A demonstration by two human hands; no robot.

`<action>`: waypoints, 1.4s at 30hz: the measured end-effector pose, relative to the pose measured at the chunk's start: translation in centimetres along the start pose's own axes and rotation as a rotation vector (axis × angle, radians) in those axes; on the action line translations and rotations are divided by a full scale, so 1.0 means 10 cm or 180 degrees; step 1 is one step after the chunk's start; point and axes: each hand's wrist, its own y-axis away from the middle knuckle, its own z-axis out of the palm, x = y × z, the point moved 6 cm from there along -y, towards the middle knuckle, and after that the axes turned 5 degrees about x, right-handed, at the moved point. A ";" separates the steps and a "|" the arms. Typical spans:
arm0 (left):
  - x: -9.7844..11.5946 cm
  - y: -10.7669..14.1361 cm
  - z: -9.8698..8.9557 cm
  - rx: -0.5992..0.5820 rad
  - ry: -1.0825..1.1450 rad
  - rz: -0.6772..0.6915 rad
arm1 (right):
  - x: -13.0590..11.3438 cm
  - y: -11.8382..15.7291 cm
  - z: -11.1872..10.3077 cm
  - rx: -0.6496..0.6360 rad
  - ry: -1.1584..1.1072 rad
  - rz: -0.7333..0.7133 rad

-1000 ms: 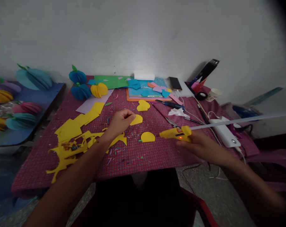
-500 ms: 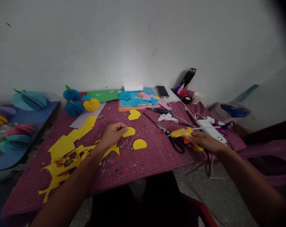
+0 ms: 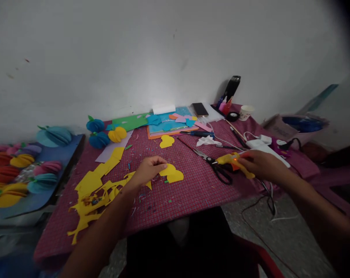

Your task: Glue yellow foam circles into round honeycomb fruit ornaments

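My left hand (image 3: 152, 170) pinches a yellow paper cutout (image 3: 169, 169) between thumb and fingers. It overlaps, in view, another rounded yellow cutout (image 3: 175, 177) on the cloth, with a small green scrap beside it. At the right, my right hand (image 3: 257, 163) has its fingers closed at the rear of a yellow hot glue gun (image 3: 229, 159), whose orange light glows. The gun's handle shows below the hand. Scissors (image 3: 218, 170) with black handles lie under and beside the nozzle. More yellow cutouts (image 3: 167, 141) lie farther back.
Yellow paper offcuts (image 3: 86, 216) and sheets (image 3: 89, 181) cover the left side. Paper pumpkins (image 3: 98, 139) stand behind, more on a blue board (image 3: 73, 150). At the back are a phone (image 3: 200, 109), flask (image 3: 232, 87), tape and paper cup (image 3: 246, 112). A power strip (image 3: 267, 148) and cords lie right.
My left hand has moved right with its yellow cutout, over the other cutout. My right hand has shifted from the glue gun's handle toward its rear end. The view has turned slightly left.
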 end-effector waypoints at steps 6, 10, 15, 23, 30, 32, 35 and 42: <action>0.11 0.00 0.24 -0.0189 0.0040 0.0141 | -1.25 0.27 0.32 -0.0049 -0.1521 -0.0435; 0.17 0.02 0.30 -0.0191 0.0076 0.0228 | -1.76 0.09 0.73 -0.0353 -0.1728 -0.0475; 0.20 0.02 0.27 -0.0216 0.0054 0.0373 | -1.79 -0.08 0.96 -0.0633 -0.1849 -0.0275; 0.20 0.04 0.19 -0.0266 -0.0073 0.0266 | -1.74 -0.09 1.07 -0.0818 -0.2153 -0.0178; 0.19 0.04 0.25 -0.0361 -0.0080 0.0334 | -1.73 -0.12 1.09 -0.0859 -0.2150 -0.0127; 0.18 0.05 0.25 -0.0440 -0.0117 0.0317 | -1.71 -0.13 1.09 -0.0860 -0.2050 -0.0079; 0.16 0.06 0.23 -0.0463 -0.0265 0.0331 | -1.71 -0.15 1.11 -0.0915 -0.1780 -0.0105; 0.14 0.05 0.24 -0.0398 -0.0598 0.0438 | -1.78 -0.18 1.10 -0.0885 -0.1161 -0.0246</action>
